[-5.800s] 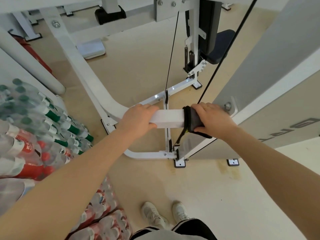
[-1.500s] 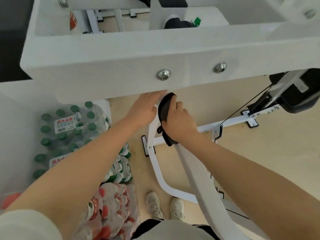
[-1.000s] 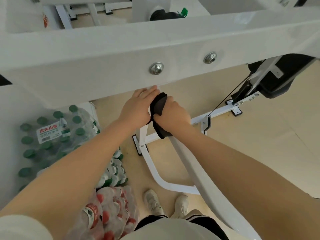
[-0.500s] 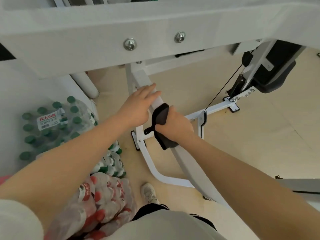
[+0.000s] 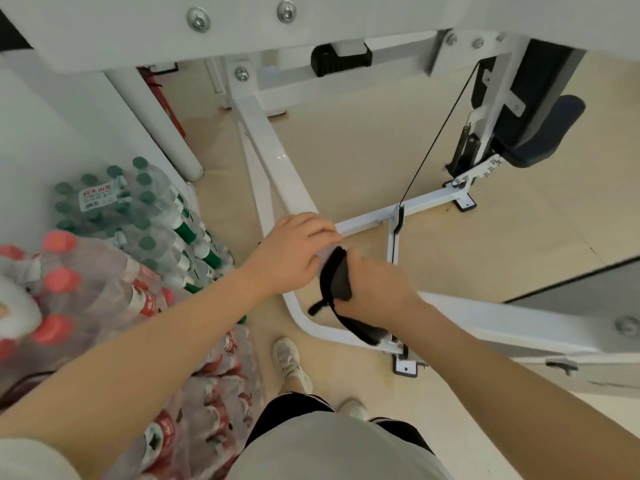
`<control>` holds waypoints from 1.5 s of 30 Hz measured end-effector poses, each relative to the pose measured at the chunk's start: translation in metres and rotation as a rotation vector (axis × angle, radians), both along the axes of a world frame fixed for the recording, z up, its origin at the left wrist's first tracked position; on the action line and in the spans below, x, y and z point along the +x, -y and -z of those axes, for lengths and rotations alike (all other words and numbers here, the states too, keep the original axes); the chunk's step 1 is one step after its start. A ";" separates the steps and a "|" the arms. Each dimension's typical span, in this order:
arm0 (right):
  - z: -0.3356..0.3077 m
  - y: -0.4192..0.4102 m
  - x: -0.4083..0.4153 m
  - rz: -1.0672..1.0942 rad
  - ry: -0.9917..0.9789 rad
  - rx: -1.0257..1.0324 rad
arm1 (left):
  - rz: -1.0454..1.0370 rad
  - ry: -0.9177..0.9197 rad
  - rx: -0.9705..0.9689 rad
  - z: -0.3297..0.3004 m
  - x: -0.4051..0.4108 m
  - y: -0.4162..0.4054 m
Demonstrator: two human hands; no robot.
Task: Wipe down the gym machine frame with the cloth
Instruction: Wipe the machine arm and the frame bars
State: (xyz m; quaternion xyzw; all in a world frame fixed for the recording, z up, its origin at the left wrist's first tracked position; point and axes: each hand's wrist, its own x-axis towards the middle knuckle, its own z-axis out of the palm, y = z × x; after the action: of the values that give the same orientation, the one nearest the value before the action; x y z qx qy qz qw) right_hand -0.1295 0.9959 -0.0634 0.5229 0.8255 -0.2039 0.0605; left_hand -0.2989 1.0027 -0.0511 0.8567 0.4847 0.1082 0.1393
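- Two hands meet on the slanted white frame bar [image 5: 277,161]: the right hand [image 5: 374,292], fingers curled, presses the dark cloth [image 5: 337,282] around it to scrub.
- At nine o'clock of the cloth, the left hand [image 5: 294,254] grips the bar, fingers together, likely for bracing.
- Farther, at eleven o'clock, bottled water packs [image 5: 138,209] sit on the floor.

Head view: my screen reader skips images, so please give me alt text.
A right hand grips a dark cloth around a white frame bar, the left hand holding the bar just above. Packs of bottles sit left on the floor.
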 end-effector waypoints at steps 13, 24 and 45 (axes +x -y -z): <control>-0.008 0.045 0.207 0.096 0.193 0.304 | 0.041 -0.213 -0.027 0.007 0.094 0.040; 0.005 0.062 0.140 0.000 0.052 0.373 | -0.005 -0.300 -0.096 -0.002 0.105 0.034; 0.002 0.043 0.106 -0.188 0.092 0.307 | -0.005 -0.172 0.005 0.000 0.063 0.038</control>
State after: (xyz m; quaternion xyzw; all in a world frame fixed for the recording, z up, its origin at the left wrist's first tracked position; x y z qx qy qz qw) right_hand -0.0235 0.9527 -0.0655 0.4551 0.8886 -0.0449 0.0366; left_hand -0.2358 0.9652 -0.0511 0.8620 0.4966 0.0360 0.0947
